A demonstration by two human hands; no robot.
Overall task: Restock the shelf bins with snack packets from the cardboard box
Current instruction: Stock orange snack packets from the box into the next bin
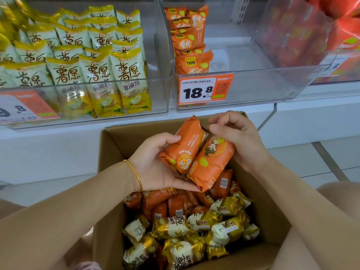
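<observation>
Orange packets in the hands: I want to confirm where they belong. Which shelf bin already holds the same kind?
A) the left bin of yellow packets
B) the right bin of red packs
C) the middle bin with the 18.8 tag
C: the two orange packets held in the left hand and right hand match the orange stack in the middle bin above the 18.8 tag.

We hold two packets [196, 154] side by side above the cardboard box [109, 152], our left hand [153, 164] beneath, our right hand [239, 137] at their right; loose packets [185, 227] lie in the box; behind it, the left bin [161, 94] stands full; the middle bin [263, 82] holds a stack [190, 45] against its left wall, a price tag [204, 90] on its front.
</observation>
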